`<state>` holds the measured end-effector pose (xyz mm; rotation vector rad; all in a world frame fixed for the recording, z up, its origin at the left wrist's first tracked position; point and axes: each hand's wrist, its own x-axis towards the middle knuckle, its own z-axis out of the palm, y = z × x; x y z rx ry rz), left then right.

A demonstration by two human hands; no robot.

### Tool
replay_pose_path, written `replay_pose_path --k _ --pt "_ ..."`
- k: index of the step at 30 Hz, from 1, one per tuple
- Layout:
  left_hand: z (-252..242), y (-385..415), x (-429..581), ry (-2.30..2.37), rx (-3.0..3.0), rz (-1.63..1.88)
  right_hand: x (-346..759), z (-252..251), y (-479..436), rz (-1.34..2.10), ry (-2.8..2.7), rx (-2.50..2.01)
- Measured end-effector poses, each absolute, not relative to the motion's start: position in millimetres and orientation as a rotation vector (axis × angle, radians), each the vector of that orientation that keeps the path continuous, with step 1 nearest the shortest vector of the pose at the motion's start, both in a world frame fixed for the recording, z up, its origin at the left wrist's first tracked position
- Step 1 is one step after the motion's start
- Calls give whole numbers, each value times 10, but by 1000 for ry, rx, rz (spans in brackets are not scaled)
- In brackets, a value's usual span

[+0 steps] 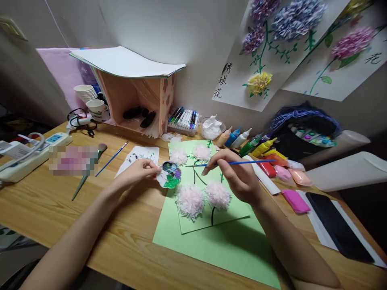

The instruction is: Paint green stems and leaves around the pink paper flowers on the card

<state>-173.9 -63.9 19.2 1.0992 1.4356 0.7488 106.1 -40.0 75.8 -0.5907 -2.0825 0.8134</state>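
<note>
My left hand pinches the rim of a small flower-shaped paint palette with green, purple and white paint in its wells. In my right hand is a thin blue paintbrush, its tip pointing left over the artwork near the palette. Below lies a light green sheet with dark painted stems, small green leaves and several fluffy pale pink paper flowers. That sheet rests on a larger green sheet. Whether the brush tip touches the paper I cannot tell.
Left on the table are another blue brush, a wide brush, a paint-marked tissue and a power strip. Behind stand a box, markers and paint bottles. A black phone lies right.
</note>
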Motion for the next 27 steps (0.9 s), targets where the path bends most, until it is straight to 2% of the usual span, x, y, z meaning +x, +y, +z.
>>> replay_pose_path --k 5,15,24,27 --pt "114 -691 -1516 1351 966 796 952 635 -409 651 -2273 -466" --pt "87 -713 -1497 1313 949 843 869 599 -408 674 -2509 -483" --pt "139 -712 -1478 1338 965 835 907 622 -381 776 -2459 -489" --pt "155 -704 -1491 1380 961 838 1012 677 -308 849 -2265 -571"
